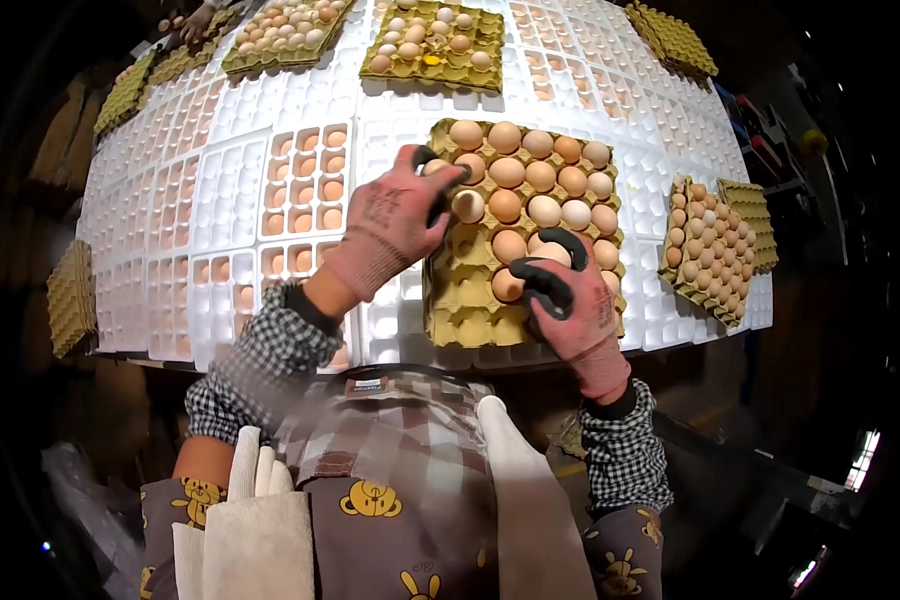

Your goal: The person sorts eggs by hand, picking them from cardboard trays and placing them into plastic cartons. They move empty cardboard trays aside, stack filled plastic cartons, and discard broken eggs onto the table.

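A yellow-green pulp egg tray (460, 325) holding rows of brown and pale eggs lies in front of me on the white trays. My left hand (395, 215), in a pink glove with black fingertips, is at the tray's upper left edge, its fingers curled round a brown egg (435, 168). My right hand (575, 300), gloved alike, is over the lower right part of the tray, thumb and fingers curved around a pale egg (550, 254). Several cups at the tray's lower left hold no eggs.
White plastic trays (232, 190) cover the table, some with eggs. More pulp trays with eggs stand at the back (435, 45) and right (710, 245). A stack of pulp trays (72, 300) is at the left edge. Another person's hand (198, 20) shows at the far left back.
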`<state>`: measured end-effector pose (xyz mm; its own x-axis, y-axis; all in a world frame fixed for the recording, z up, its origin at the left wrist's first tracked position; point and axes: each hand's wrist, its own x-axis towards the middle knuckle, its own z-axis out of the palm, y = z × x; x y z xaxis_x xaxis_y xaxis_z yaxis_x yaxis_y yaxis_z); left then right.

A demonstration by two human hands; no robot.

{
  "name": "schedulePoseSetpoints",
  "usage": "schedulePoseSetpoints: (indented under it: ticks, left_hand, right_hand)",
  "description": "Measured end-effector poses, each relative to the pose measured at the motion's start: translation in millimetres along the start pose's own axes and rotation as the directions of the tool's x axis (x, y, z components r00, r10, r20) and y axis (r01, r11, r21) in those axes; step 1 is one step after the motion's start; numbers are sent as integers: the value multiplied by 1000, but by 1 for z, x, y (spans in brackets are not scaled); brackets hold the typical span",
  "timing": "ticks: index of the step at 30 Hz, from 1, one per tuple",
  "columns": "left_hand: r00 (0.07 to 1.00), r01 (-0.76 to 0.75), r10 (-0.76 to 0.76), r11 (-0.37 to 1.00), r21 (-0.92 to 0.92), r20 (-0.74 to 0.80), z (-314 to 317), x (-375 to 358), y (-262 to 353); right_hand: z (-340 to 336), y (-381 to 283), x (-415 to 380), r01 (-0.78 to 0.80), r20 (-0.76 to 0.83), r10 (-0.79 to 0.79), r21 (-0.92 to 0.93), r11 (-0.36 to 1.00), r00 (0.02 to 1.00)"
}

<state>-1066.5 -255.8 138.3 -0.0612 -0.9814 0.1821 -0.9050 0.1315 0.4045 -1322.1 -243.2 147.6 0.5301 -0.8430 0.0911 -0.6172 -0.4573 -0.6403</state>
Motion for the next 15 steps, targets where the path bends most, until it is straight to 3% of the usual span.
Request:
schedulePoseSetpoints:
  ticks: [1, 2, 4, 5, 6, 7, 8, 9, 10, 11, 12, 13, 14, 15]
  left_hand:
    - [995, -78, 69, 990, 118, 77, 2, 7, 1]
    - [980, -157, 122, 960, 231, 159, 3, 14, 5]
    - [958, -204, 120, 924, 325, 261, -1, 19, 21]
    - [981, -194, 179, 899, 392, 73, 45, 22, 6]
    - [995, -98, 84, 952, 290, 60, 37, 22, 14]
    - [996, -77, 83, 955, 287, -11, 43, 25, 15]
    - [992, -88, 60, 957, 278, 107, 33, 28, 20]
    - [982, -46, 14, 985, 167, 187, 13, 23, 16]
    - [965, -5, -7, 999, 45, 261, 0, 16, 10]
    - [987, 112, -92, 981, -158, 129, -3, -6, 2]
    - [982, 177, -187, 914, -366, 8, -8, -32, -8]
    - [967, 254, -214, 737, -627, 141, -14, -64, -28]
    - [980, 198, -154, 667, -718, 127, -9, -107, -53]
    - [965, 225, -233, 514, -828, 117, 3, -159, -76]
  right_hand:
    - [1, -14, 7, -6, 106, 38, -290, 957, 994]
    - [4, -23, 13, 28, 192, 95, -555, 832, 977]
    - [9, -18, 19, 63, 277, 135, -603, 796, 951]
    - [18, 5, 19, 210, 227, -87, -605, 768, 970]
    - [20, 8, 20, 246, 182, -171, -583, 775, 968]
    - [16, -2, 23, 230, 206, -136, -554, 800, 969]
    - [18, -3, 22, 242, 190, -162, -558, 794, 968]
    - [15, -12, 23, 187, 220, -73, -556, 810, 973]
    - [13, -9, 22, 207, 221, -101, -530, 822, 970]
    - [5, -25, 26, 135, 243, -27, -439, 889, 970]
    - [2, -26, 25, 4, 184, 55, -305, 952, 981]
    - [-4, -11, 19, -14, 184, 42, -147, 989, 982]
    - [-10, 2, 14, -38, 189, 35, 12, 999, 981]
    - [-10, -5, 9, -67, 210, 17, 233, 970, 978]
